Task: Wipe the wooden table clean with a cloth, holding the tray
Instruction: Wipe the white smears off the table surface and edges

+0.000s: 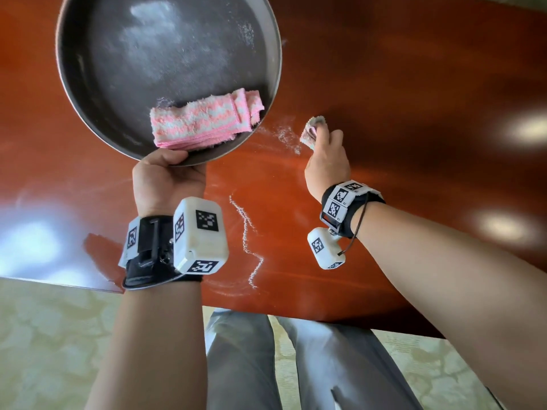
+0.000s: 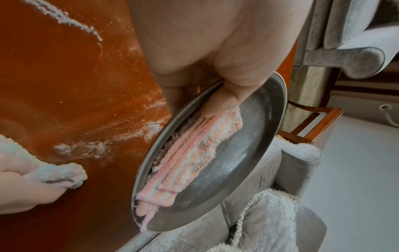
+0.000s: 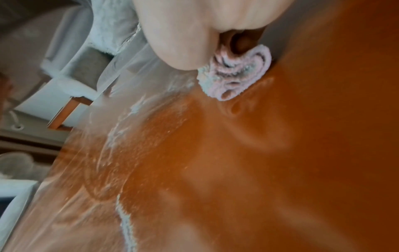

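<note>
Past the fingertips we see grey upholstered armchairs (image 2: 270,170) on a pale floor (image 2: 356,170). Behind the wrists, we find cream patterned carpet (image 1: 59,335). Bright light glares (image 1: 529,130) lie right of the fingers.

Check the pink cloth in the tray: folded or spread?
Folded. The pink cloth lies as a compact stack in the tray; the left wrist view shows several layered edges, with the left hand thumb on one end.

Hidden, cropped and blurred items, placed relative to the tray (image 1: 276,69)

Tray: far rim cut by the head view's top edge. Left hand (image 1: 165,179): fingers hidden beneath the tray's near rim. Folded pink cloth (image 2: 190,150): near end covered by the thumb. Wiping cloth (image 1: 312,132), right of the tray: mostly concealed within the right hand (image 1: 327,161). Right-wrist view: motion-blurred throughout; wooden table (image 3: 280,153) detail unreadable.
</note>
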